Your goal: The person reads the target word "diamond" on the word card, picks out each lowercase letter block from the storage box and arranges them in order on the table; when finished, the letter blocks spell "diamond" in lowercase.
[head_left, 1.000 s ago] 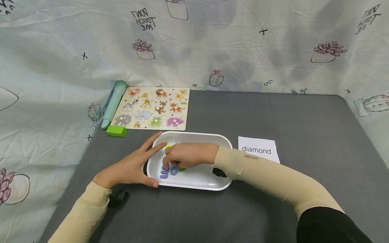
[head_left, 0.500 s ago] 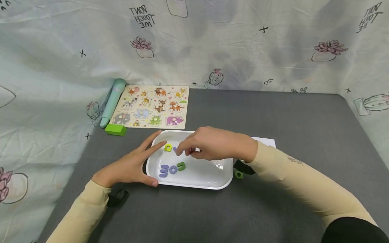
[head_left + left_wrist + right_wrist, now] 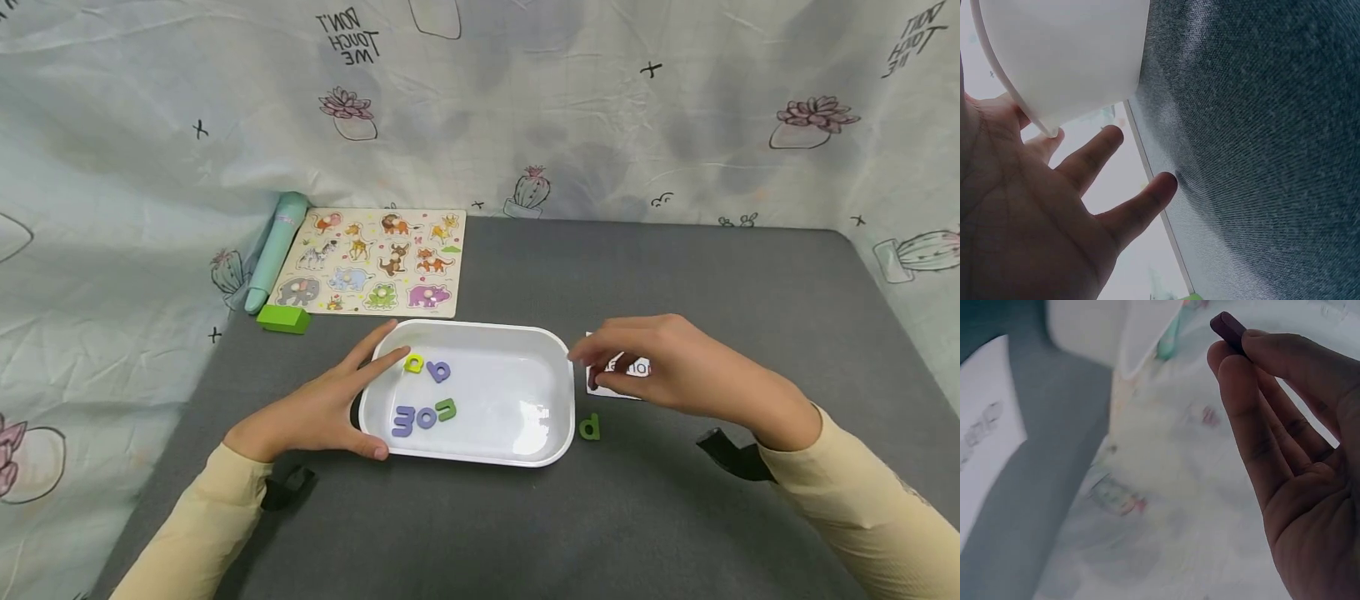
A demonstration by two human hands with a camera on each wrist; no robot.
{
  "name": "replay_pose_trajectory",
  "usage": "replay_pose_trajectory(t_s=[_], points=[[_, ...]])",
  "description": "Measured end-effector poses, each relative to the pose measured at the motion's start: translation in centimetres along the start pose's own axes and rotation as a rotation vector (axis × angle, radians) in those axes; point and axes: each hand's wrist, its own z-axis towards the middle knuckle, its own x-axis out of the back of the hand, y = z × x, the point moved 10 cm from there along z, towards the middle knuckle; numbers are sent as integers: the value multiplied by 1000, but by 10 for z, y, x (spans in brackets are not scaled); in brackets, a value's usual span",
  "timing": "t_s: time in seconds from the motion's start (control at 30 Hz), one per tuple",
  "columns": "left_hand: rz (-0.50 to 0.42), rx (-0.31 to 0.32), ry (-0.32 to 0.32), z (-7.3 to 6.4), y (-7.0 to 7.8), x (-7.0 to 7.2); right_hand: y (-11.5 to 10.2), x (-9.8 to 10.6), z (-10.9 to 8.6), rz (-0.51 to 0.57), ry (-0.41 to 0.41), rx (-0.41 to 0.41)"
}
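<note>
While right fingers (image 3: 1239, 390) pinch a piece (image 3: 1227, 329), white tray (image 3: 506, 375), five letters (image 3: 402, 421) inside

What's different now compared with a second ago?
The right hand has moved rightward from inside the tray to over the white card. It pinches a small dark piece; when it was picked up isn't clear. The left hand, tray and purple m stayed put.

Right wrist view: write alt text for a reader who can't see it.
A right hand pinches a small dark piece near the top of the picture. To the left are a blurred white tray and a white card with blurred print on a gray table, with patterned cloth beyond.
</note>
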Motion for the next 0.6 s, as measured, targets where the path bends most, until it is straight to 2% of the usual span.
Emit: replay_pose_trajectory(t_s=[0.23, 0.6], points=[[-12, 7, -9, -1, 0, 0, 17, -5, -35, -10, 49, -58], [-10, 6, -6, 2, 0, 0, 45, -51, -62, 105, 22, -136]])
